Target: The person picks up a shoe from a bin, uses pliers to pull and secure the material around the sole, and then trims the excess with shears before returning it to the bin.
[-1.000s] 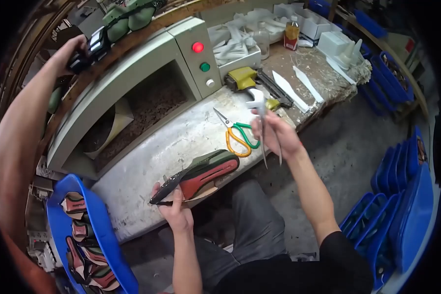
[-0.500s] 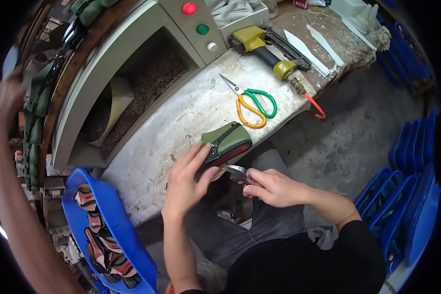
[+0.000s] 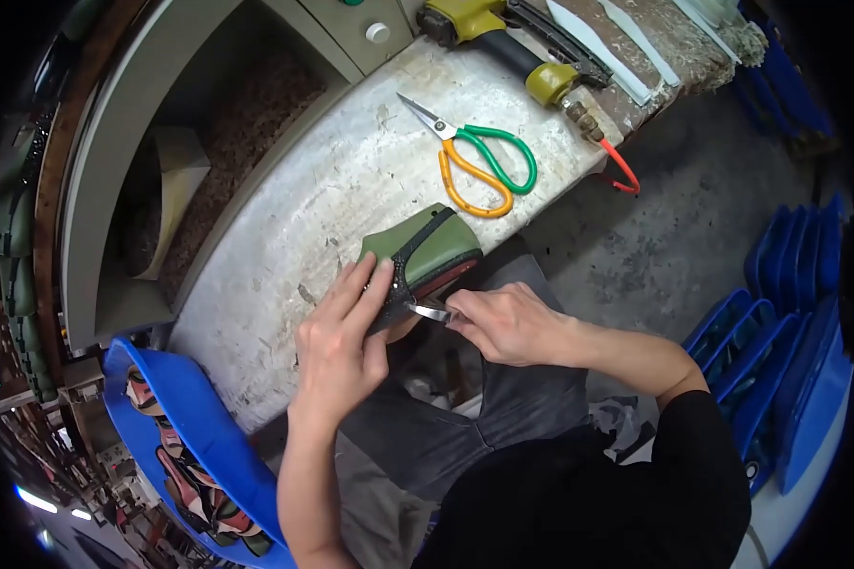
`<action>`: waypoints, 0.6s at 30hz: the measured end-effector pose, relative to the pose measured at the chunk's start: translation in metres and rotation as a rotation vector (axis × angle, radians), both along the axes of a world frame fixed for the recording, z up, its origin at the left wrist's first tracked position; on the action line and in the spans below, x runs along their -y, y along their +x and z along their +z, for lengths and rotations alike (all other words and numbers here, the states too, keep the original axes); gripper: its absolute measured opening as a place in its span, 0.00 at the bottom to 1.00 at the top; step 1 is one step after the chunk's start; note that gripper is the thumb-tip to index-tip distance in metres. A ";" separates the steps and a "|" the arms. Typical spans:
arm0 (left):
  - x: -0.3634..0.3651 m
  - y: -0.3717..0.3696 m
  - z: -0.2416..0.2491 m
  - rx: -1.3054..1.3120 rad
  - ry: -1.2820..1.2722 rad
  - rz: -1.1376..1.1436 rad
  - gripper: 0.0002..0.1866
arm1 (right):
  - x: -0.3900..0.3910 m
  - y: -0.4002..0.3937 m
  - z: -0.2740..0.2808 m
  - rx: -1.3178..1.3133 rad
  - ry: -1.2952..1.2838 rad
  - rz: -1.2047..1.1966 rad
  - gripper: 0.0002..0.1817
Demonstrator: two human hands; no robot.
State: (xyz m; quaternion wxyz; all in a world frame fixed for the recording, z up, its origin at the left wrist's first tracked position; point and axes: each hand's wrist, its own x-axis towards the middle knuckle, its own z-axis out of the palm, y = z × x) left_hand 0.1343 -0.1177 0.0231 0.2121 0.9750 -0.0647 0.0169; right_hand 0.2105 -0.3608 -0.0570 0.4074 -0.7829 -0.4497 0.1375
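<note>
A green shoe last (image 3: pixel 436 248) with a black studded strap and a dark red layer along its underside lies at the bench's near edge. My left hand (image 3: pixel 337 337) grips it, fingers over the strap and thumb at the lower side. In my right hand (image 3: pixel 512 322), closed, is a shiny metal hand tool (image 3: pixel 431 312); its tip meets the strap's lower edge, and the fingers hide the rest. Beyond the last lie scissors (image 3: pixel 465 142) with one green and one orange handle, blades slightly apart.
A yellow-and-black air nail gun (image 3: pixel 517 57) with a red hose lies on the bench (image 3: pixel 256 256) at the back. A machine with a dark opening (image 3: pixel 228 114) stands left. Blue bins (image 3: pixel 194 417) with shoe parts sit lower left; blue racks (image 3: pixel 769 379) stand right.
The view has shifted down and closer. My right hand has brought the metal tool to the strap's edge. Another person's arm at the left has left the view.
</note>
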 end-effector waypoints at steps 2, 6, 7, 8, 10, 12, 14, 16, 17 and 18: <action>-0.001 0.005 0.010 -0.028 0.011 0.000 0.34 | -0.004 -0.002 -0.001 0.004 0.019 0.007 0.11; -0.008 0.016 0.021 -0.321 0.079 -0.008 0.33 | -0.004 -0.008 0.001 -0.083 0.041 -0.035 0.09; -0.006 0.019 0.021 -0.319 0.070 -0.012 0.33 | 0.000 -0.009 0.003 -0.082 0.032 -0.039 0.09; -0.002 0.020 0.020 -0.319 0.091 0.000 0.33 | 0.004 -0.013 0.005 -0.204 0.046 -0.045 0.09; 0.005 0.021 0.020 -0.326 0.138 0.024 0.33 | 0.012 -0.024 0.012 -0.454 0.079 -0.059 0.09; 0.011 0.024 0.022 -0.316 0.148 0.043 0.32 | 0.015 -0.037 0.018 -0.565 0.083 -0.063 0.10; 0.019 0.030 0.028 -0.381 0.192 0.091 0.34 | 0.012 -0.059 0.024 -0.362 0.257 -0.254 0.11; 0.024 0.030 0.035 -0.456 0.240 0.130 0.35 | 0.005 -0.082 0.028 -0.160 0.438 -0.442 0.13; 0.021 0.032 0.035 -0.442 0.235 0.119 0.35 | -0.008 -0.081 0.017 -0.037 0.461 -0.410 0.14; 0.016 0.032 0.033 -0.439 0.213 0.074 0.35 | -0.023 -0.075 0.000 0.088 0.477 -0.371 0.16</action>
